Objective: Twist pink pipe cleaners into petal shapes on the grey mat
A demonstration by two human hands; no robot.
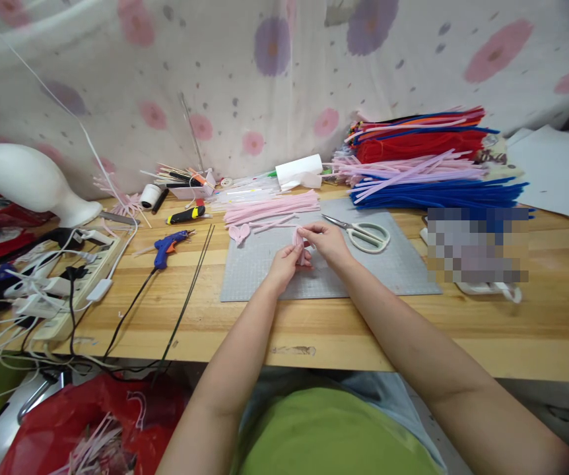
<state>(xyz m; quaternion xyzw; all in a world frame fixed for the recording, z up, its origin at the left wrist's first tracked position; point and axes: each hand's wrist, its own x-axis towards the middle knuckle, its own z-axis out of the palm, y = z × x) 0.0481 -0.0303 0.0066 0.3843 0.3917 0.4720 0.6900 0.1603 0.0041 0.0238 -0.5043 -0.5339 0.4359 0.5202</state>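
Over the grey cutting mat, my left hand is closed on a pink pipe cleaner piece that looks bent into a loop or petal shape. My right hand pinches the upper part of the same piece, its fingertips almost meeting the left ones. Fingers hide much of the piece. A finished-looking pink looped shape lies on the mat's upper left corner. Behind my hands rests a bundle of pink pipe cleaners. White-handled scissors lie to the right, blades pointing up and left.
To the left are a blue glue gun, thin dark stems, a yellow-black utility knife and a power strip with tangled cables. Blue pipe cleaners are piled back right. A red bag sits below the table edge.
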